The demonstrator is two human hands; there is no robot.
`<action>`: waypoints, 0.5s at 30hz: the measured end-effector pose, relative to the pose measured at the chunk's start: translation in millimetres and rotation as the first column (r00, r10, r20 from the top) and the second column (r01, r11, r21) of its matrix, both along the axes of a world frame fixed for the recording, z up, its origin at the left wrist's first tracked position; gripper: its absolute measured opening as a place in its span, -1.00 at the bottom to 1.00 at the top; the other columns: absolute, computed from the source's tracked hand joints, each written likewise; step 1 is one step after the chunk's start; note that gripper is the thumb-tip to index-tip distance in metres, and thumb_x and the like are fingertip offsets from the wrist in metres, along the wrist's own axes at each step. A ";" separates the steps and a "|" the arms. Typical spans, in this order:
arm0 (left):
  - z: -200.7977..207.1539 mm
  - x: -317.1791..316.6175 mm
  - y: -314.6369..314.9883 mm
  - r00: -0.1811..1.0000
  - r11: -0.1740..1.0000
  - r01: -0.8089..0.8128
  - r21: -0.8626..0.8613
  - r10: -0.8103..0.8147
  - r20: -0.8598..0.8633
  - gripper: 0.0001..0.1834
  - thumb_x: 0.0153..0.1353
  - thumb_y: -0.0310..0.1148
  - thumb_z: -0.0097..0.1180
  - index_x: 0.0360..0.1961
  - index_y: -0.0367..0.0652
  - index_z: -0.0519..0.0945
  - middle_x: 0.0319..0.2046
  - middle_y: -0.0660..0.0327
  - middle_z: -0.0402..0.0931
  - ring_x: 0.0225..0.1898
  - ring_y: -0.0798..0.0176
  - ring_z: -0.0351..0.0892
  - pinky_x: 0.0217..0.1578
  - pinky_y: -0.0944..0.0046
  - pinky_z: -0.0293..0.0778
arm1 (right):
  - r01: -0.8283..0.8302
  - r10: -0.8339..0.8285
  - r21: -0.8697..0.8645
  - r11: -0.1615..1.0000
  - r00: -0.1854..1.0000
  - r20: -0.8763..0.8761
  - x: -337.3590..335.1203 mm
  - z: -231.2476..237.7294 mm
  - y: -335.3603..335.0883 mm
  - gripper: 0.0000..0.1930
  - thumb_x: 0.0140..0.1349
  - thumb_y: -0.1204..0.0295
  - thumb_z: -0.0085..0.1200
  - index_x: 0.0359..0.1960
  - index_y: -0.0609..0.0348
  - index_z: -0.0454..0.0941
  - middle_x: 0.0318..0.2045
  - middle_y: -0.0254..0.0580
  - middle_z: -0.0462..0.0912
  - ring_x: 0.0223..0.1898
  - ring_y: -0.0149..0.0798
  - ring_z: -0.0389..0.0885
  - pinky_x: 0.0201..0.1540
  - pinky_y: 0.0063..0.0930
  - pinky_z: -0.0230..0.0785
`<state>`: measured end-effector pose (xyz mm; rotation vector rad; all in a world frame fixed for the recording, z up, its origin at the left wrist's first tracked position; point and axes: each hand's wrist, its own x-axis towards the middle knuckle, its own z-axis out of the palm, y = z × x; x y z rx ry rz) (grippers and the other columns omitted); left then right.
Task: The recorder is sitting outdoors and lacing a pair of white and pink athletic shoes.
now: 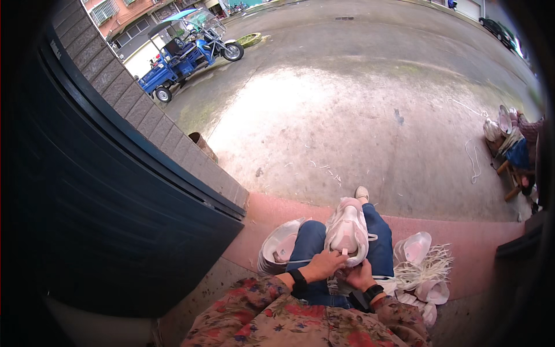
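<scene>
A: Start at the far left, please.

B: A large dark door (115, 202), filling most of that side. Past its edge, a grey tiled wall (141, 113). Out on the paving, a blue three-wheeler (185, 55) with a canopy; nearer, by the foot of the wall, a rusty container (202, 146).

A: And closer in?

B: A stack of pale shoe pieces (281, 243), just beside the left knee (307, 238), in blue jeans.

A: Anything in the left hand (324, 266)?

B: Fingers bent and bunched at the opening of a pink-and-white shoe (346, 228), with a thin white strand (299, 261) leading in from the left. Touching the shoe, certainly; can't tell whether clamped on shoe, strand or both.

A: Lying where, exactly?

B: Up on the lap, between the knees, toe pointing away, opening toward the body, with a lace loop (373, 237) sticking out at the right.

A: And the right hand (362, 277)?

B: Just beside the left one, at the near right edge of the same shoe. Fingers curled, tips hidden; can't tell whether gripping or merely supporting.

A: Farther right?

B: On the pink sill, a pale, cupped shoe part (414, 248), then a heap of white laces (430, 269). Beyond, on the concrete, a loose white cord (475, 168). Near the rim, brown wooden legs (511, 192) under a cluttered pile.
</scene>
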<state>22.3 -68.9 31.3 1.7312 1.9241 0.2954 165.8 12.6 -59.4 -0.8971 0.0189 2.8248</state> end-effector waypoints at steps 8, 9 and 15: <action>-25.2 3.5 7.9 0.976 0.993 0.043 0.109 -0.018 -0.219 -0.66 0.11 -0.19 -0.07 -0.05 0.09 0.36 -0.31 0.11 0.38 -0.39 0.01 0.48 -0.53 0.12 0.46 | -0.396 0.091 0.532 0.749 0.856 0.509 10.2 21.6 29.8 -0.62 0.18 0.14 -0.20 -0.01 -0.01 0.31 -0.18 -0.19 0.42 -0.18 -0.19 0.45 -0.13 -0.20 0.27; -23.0 5.4 8.8 0.976 0.996 0.058 0.074 -0.041 -0.213 -0.66 0.11 -0.23 -0.07 -0.06 0.07 0.36 -0.31 0.09 0.38 -0.38 -0.01 0.49 -0.52 0.10 0.47 | -0.571 -0.060 0.688 0.448 0.749 0.660 9.9 31.3 35.8 -0.61 0.11 0.19 -0.07 -0.05 0.10 0.34 -0.20 -0.13 0.44 -0.25 -0.20 0.48 -0.22 -0.30 0.31; -31.0 7.9 10.1 0.961 0.994 0.093 0.053 -0.075 -0.268 -0.64 0.10 -0.29 -0.10 -0.01 0.09 0.35 -0.31 0.08 0.38 -0.43 0.02 0.51 -0.54 0.14 0.48 | -0.733 -0.381 0.590 -0.339 0.680 0.626 -20.4 73.1 42.4 -0.55 0.00 0.28 0.06 -0.12 0.30 0.32 -0.26 0.06 0.47 -0.27 0.00 0.48 -0.26 -0.27 0.34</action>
